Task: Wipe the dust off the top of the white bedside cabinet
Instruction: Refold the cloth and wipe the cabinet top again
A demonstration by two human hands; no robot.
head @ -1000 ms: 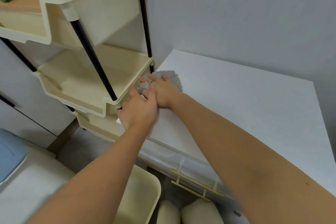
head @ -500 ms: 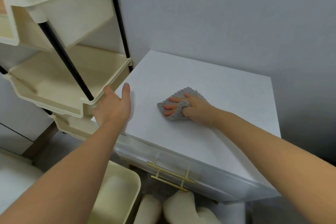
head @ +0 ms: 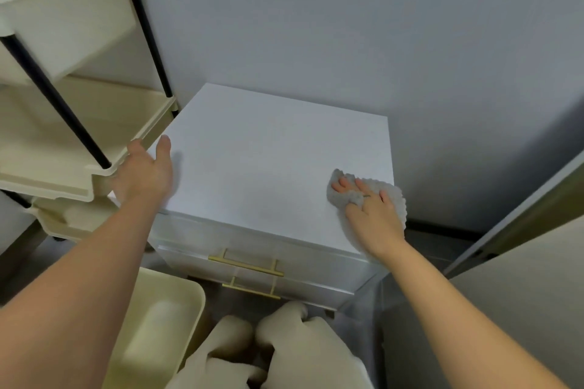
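Note:
The white bedside cabinet (head: 268, 167) stands against the grey wall, with two gold drawer handles on its front. My right hand (head: 371, 215) presses a grey bumpy cloth (head: 392, 196) flat on the cabinet top at its right edge, fingers bunching the cloth. The cloth hangs slightly over that edge. My left hand (head: 143, 174) rests open at the top's left edge, thumb up, holding nothing, beside the cream cart.
A cream tiered cart (head: 72, 123) with black poles stands close at the cabinet's left side. A cream bin (head: 158, 325) sits on the floor in front, next to beige slippers (head: 271, 347). A pale panel (head: 521, 262) rises at the right.
My right hand has slid the cloth from the left side of the top across to its right edge. My left hand let go of the cloth and stays at the left edge.

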